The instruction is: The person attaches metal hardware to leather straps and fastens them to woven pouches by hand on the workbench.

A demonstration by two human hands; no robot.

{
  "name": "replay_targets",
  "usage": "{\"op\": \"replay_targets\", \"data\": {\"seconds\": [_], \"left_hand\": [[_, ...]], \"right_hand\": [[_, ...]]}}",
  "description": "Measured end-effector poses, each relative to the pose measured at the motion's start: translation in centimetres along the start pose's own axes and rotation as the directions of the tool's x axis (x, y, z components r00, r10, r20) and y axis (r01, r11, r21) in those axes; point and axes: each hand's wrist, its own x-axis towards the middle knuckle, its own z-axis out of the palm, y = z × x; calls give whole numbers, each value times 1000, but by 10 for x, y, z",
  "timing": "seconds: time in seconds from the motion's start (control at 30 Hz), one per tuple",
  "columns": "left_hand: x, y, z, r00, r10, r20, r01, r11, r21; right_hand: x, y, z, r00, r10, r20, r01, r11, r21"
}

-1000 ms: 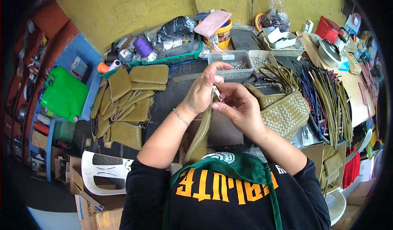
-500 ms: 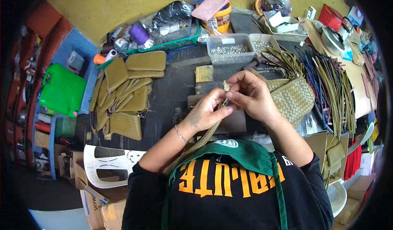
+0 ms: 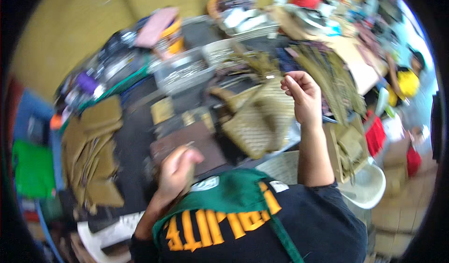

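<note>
My left hand (image 3: 175,171) is blurred and closed, low in front of my green apron (image 3: 229,193). A bit of olive strap (image 3: 191,179) shows below its fingers, with a small pale tip by the thumb. My right hand (image 3: 305,94) is raised at the right, fingertips pinched together; whatever they hold, if anything, is too small to make out. Beside and beneath it lies an olive woven bag (image 3: 255,127), and a bundle of olive straps (image 3: 327,69) fans out behind. A flat brown piece (image 3: 191,146) rests on the dark table near my left hand.
Olive pouches (image 3: 93,155) are heaped at the left. Clear tubs of small metal parts (image 3: 182,73) stand at the back, near a yellow bucket (image 3: 173,38). A box (image 3: 343,148) and a white chair (image 3: 367,188) stand at the right. Another person (image 3: 407,80) is at far right.
My hands have moved apart: the left down toward my body, the right out to the right beside the woven bag. The view has swung right, bringing another person into sight.
</note>
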Motion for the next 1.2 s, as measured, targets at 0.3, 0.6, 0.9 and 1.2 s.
{"op": "replay_targets", "data": {"seconds": [0.3, 0.6, 0.9, 1.2], "left_hand": [[-10, -6, -9, 998, 24, 62, -18, 996, -92], [0, -9, -15, 1000, 8, 2, -8, 987, -160], [-2, -9, -15, 998, 51, -25, -54, 985, -163], [-6, 4, -22, 997, 38, 74, -35, 999, -41]], "right_hand": [[15, 92, -294, 802, -287, -524, -495, 172, -852], [28, 94, -277, 669, -120, -733, -741, -29, -671], [44, 100, -279, 751, -30, -660, -658, -122, -743], [67, 36, -210, 828, 46, -559, -71, 997, -23]]}}
